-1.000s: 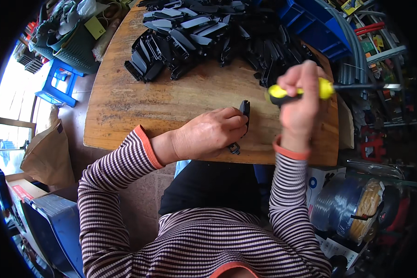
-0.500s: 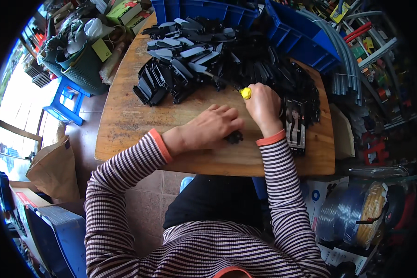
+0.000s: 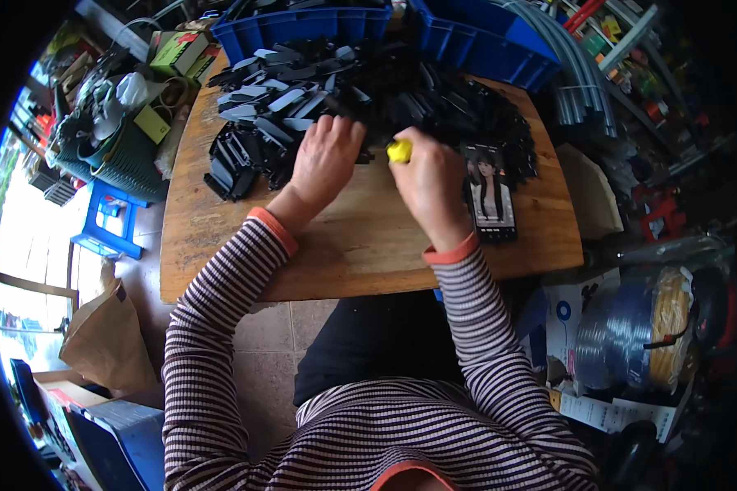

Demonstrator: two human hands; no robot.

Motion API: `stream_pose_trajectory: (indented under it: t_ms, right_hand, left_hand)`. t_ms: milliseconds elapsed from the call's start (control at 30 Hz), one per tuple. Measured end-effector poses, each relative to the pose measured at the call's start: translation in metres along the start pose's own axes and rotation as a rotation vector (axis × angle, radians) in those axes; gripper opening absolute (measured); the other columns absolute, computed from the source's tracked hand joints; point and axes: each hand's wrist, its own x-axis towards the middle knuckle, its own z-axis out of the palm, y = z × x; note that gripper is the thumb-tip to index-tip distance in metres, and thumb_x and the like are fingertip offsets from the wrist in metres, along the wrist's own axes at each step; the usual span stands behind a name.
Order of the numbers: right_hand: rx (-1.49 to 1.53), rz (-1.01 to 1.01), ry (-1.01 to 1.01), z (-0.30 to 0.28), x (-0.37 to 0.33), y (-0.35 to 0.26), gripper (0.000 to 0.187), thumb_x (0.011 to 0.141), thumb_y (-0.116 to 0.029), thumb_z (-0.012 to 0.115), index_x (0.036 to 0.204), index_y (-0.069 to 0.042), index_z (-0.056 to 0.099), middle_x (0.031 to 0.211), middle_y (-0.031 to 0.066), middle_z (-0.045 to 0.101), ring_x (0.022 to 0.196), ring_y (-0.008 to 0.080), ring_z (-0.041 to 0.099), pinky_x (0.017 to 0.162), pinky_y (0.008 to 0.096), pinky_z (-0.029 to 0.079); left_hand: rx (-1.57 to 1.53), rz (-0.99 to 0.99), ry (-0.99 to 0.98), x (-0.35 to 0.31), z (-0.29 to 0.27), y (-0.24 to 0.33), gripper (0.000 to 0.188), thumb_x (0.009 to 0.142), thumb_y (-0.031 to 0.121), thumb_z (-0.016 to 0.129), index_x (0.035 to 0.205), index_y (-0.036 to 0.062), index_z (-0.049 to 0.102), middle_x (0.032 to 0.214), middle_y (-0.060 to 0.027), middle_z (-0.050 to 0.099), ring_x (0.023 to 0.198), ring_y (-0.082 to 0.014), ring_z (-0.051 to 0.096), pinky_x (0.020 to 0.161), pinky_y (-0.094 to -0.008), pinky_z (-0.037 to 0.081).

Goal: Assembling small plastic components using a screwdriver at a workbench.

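Observation:
A heap of black and grey plastic parts (image 3: 287, 100), flat and blade-like, covers the far half of the wooden table (image 3: 360, 250). My left hand (image 3: 326, 164) is at the near edge of this heap, its fingers curled down; what they hold, if anything, is hidden behind them. A small dark piece (image 3: 365, 155) shows just right of those fingers. My right hand (image 3: 432, 184) is closed round a tool with a yellow handle end (image 3: 400, 151); the rest of the tool is hidden or blurred against the dark parts. Beside this hand lies a phone (image 3: 491, 196) with a lit screen.
Two blue plastic crates (image 3: 303, 31) (image 3: 475, 53) stand behind the heap. Grey tubing (image 3: 585, 82) hangs at the right, above wrapped coils (image 3: 622, 340). On the left are a blue stool (image 3: 110, 219), a green basket (image 3: 131, 168) and a paper bag (image 3: 106, 335).
My left hand has moved away from me, from a dark part near the table's front to the heap's edge. My right hand keeps the yellow-handled tool. The whole view has shifted slightly.

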Motion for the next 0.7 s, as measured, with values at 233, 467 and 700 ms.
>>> stream_pose_trajectory:
  t_ms: [233,467,700]
  right_hand:
    - [0.09,-0.072,-0.249,-0.019,-0.067,0.002,0.016,0.07,0.001,0.069,0.085,-0.003,0.063,0.082,0.0119,0.062,0.073,0.0319,0.064,0.062,0.0384,0.051]
    - [0.275,-0.045,-0.292,-0.03,-0.069,0.004,0.022,0.07,0.003,0.071,0.09,-0.003,0.066,0.085,0.0103,0.065,0.076,0.0285,0.066,0.065,0.0335,0.051]
    - [0.347,0.065,-0.23,-0.04,-0.06,0.014,0.016,0.076,0.001,0.072,0.091,-0.001,0.066,0.086,0.0084,0.066,0.078,0.0214,0.067,0.068,0.0274,0.051]
  left_hand:
    - [-0.028,-0.108,-0.07,0.005,-0.015,0.01,0.031,0.07,0.006,0.068,0.099,0.0046,0.056,0.082,-0.0113,0.06,0.078,-0.0315,0.061,0.07,-0.0372,0.05]
    - [-0.552,-0.333,-0.259,-0.037,-0.041,0.035,0.022,0.074,0.016,0.071,0.085,0.0027,0.058,0.064,-0.0197,0.061,0.06,-0.0375,0.062,0.054,-0.0419,0.05]
    - [-0.654,-0.463,-0.426,-0.038,-0.069,0.047,0.019,0.074,0.009,0.073,0.086,0.0003,0.06,0.069,-0.0129,0.064,0.063,-0.0197,0.065,0.058,-0.0308,0.05]
